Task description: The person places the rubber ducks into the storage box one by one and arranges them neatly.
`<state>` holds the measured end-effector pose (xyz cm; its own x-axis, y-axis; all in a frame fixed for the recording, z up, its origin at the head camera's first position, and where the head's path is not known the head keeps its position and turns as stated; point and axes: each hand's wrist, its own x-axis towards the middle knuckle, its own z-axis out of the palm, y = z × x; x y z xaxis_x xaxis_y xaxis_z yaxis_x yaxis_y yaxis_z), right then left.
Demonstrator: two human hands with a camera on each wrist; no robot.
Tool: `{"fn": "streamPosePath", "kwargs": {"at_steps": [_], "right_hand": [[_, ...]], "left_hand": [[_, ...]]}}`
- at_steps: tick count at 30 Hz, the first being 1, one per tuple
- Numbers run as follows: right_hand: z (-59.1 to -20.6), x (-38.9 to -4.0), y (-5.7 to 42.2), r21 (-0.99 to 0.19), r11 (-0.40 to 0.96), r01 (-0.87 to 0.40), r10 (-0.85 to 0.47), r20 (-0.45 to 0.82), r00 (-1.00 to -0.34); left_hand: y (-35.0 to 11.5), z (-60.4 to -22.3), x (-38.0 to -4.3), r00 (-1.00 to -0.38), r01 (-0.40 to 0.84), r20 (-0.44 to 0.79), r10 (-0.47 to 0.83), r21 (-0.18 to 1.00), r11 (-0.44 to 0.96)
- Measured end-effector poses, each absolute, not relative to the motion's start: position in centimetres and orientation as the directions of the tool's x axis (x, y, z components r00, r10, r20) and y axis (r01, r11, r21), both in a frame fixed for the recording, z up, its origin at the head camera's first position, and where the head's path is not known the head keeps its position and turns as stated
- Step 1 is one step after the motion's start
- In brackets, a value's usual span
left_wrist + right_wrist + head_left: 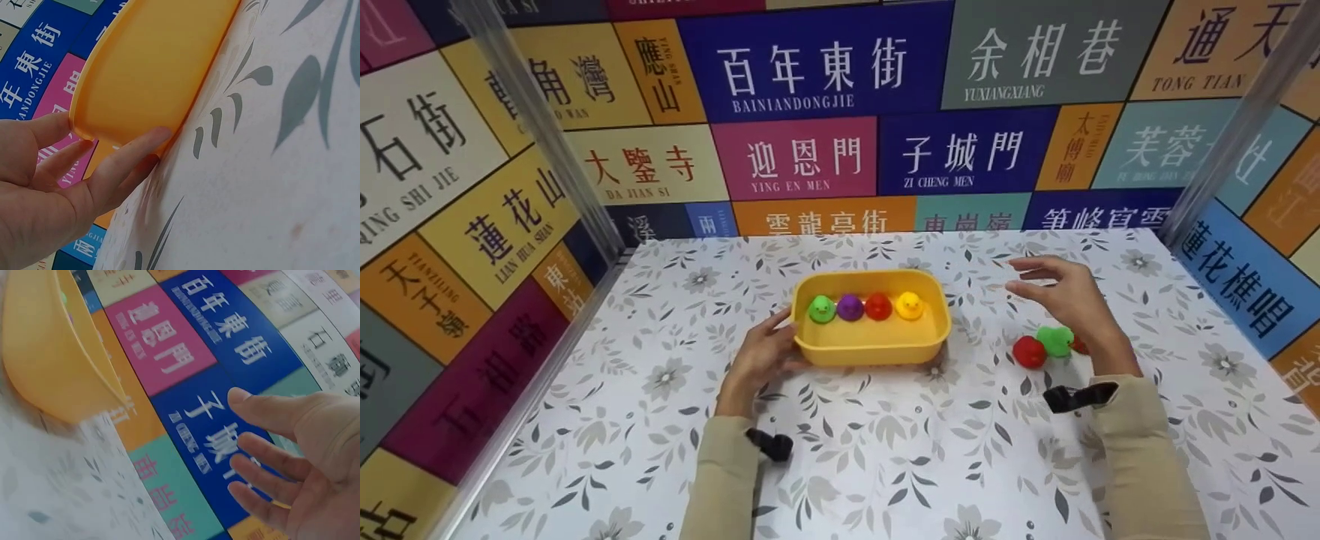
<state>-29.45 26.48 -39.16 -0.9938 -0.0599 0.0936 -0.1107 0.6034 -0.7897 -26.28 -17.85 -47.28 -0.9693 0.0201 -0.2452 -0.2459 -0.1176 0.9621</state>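
A yellow plastic box (pixel 874 354) stands on the table, holding a row of small toy ducks: a green duck (pixel 821 309), a purple duck (pixel 850 307), a red duck (pixel 878 307) and a yellow duck (pixel 910 305). At the box's left end, my left hand (pixel 761 352) grips it with fingers spread around the end wall, as the left wrist view shows close up. My right hand (pixel 1061 289) is in the air right of the box, holding nothing, with thumb and fingers apart. Below it lie a loose red duck (pixel 1029 352) and a green duck (pixel 1055 341); another red one (pixel 1080 345) is partly hidden by the wrist.
The white table (pixel 885 450) has a grey leaf-and-flower print. Behind it and at both sides rise panels (pixel 810 150) with coloured blocks of Chinese lettering. Clear upright strips (pixel 540 120) mark the corners. Each wrist wears a black strap (pixel 1080 397).
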Motion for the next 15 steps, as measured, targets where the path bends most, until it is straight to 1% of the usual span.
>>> {"fn": "streamPosePath", "kwargs": {"at_steps": [4, 8, 11, 15], "right_hand": [[-39.7, -29.1, 29.0, -0.783, 0.614, -0.099, -0.028, 0.104, -0.994], [-40.4, -29.0, 31.2, -0.786, 0.616, -0.052, 0.023, 0.084, -0.996], [-41.2, -29.0, 32.4, -0.789, 0.615, -0.017, 0.052, 0.062, -0.997], [-42.7, -29.1, 33.9, -0.766, 0.643, -0.006, 0.061, 0.060, -0.996]], "left_hand": [[-17.8, -47.3, -26.3, -0.969, -0.248, -0.246, 0.028, 0.963, -0.108], [-17.8, -47.2, -26.3, -0.971, -0.240, -0.237, 0.033, 0.965, -0.108], [-17.8, -47.1, -26.3, -0.972, -0.236, -0.234, 0.029, 0.966, -0.108], [-17.8, -47.3, -26.2, -0.972, -0.236, -0.235, 0.021, 0.965, -0.113]]}}
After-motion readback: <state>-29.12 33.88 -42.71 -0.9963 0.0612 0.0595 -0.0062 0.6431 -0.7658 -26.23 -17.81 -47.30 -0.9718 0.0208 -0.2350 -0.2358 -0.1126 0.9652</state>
